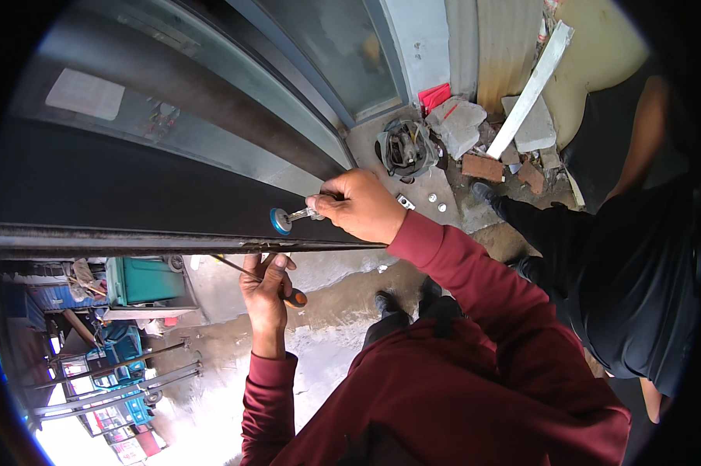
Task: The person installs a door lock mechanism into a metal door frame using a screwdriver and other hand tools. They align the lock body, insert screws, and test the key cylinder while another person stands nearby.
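Observation:
A dark door [133, 190] stands across the left of the view, its edge running towards me. On its face sits a round silver lock [280, 221] with a blue rim. My right hand [366, 206] pinches a key [299, 215] whose far end meets the middle of the lock. Below the door's edge, my left hand [266, 301] is closed around a screwdriver [295, 298] with an orange and black handle. The screwdriver's thin shaft points up and left, close under the door edge. The fingers of my left hand are near that edge.
A bag of tools [406, 147] stands on the ground past my right hand, with small round parts [437, 203] nearby. Bricks [483, 167], rubble and a white plank [531, 89] lie at the upper right. A person in black [634, 272] stands at my right.

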### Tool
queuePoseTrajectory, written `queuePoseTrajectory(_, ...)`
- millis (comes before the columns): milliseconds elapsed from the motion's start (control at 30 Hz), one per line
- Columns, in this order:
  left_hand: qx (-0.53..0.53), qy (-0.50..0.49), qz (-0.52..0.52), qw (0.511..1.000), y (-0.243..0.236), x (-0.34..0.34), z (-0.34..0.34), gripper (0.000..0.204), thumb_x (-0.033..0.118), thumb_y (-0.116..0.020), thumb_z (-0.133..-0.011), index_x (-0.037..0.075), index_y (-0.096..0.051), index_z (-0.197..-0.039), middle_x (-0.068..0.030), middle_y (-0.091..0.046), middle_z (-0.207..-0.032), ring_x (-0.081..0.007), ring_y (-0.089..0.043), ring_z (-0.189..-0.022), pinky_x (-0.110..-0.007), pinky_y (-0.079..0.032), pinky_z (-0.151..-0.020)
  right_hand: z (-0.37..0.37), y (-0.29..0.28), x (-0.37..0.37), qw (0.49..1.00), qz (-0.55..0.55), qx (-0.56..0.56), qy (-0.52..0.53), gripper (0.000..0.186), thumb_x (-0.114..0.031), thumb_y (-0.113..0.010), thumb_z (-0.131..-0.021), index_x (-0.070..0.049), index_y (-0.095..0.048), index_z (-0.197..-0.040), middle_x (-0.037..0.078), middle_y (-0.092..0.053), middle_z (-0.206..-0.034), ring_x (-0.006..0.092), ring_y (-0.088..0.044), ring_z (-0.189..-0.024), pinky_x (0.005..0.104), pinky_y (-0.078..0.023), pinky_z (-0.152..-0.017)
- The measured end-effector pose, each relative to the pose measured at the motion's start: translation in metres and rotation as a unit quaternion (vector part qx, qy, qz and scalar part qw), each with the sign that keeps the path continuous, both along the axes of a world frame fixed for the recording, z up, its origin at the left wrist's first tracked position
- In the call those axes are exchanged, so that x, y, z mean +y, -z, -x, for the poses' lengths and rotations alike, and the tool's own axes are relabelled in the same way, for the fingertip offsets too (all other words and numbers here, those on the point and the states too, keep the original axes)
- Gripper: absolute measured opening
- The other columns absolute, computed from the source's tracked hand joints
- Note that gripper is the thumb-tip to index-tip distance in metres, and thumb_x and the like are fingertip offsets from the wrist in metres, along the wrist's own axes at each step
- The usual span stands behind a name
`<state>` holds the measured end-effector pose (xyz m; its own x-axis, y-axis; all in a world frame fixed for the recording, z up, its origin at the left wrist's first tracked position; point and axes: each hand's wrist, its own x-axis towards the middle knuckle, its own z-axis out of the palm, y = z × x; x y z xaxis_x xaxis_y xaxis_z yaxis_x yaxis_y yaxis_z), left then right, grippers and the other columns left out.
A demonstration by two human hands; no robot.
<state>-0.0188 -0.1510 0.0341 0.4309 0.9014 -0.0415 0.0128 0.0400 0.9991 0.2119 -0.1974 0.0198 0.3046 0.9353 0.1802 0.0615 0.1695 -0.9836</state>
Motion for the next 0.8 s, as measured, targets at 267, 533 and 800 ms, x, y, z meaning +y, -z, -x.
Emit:
queuePoseTrajectory(267,0.02,-0.004,0.0,1.0,-0.002,0.0,-0.002,0.04,0.007,-0.069,-0.096,0.005,-0.059,-0.134,-0.0095,-0.069,-0.082,-0.0029,-0.044,-0.048,-0.017,-0.033,-0.044,0.0,0.004,0.001,0.987,0.058,0.129,-0.075,0.035,-0.026,-0.066,-0.098,0.003,-0.071,-0.079,0.005,-0.057,-0.055,0.0127,-0.05,-0.048,0.0322,-0.041,-0.049)
queuePoseTrajectory(533,0.019,-0.015,-0.004,1.0,0.0,-0.001,-0.003,0.04,0.005,-0.067,-0.096,0.005,-0.06,-0.135,-0.0083,-0.07,-0.082,-0.0022,-0.043,-0.048,-0.018,-0.033,-0.044,-0.011,-0.012,0.01,0.978,0.109,0.106,-0.142,0.036,-0.025,-0.063,-0.102,0.003,-0.066,-0.079,0.0,-0.05,-0.05,0.0074,-0.046,-0.04,0.0266,-0.036,-0.039)
queuePoseTrajectory(800,0.061,-0.029,0.003,0.998,-0.002,-0.004,-0.003,0.041,0.006,-0.066,-0.097,0.006,-0.058,-0.137,-0.0064,-0.07,-0.081,-0.0022,-0.042,-0.043,-0.021,-0.037,-0.037,0.007,-0.011,0.026,0.987,0.106,-0.069,-0.095,0.041,-0.028,-0.062,-0.102,0.003,-0.065,-0.074,0.003,-0.053,-0.053,0.0118,-0.055,-0.047,0.0311,-0.041,-0.047)
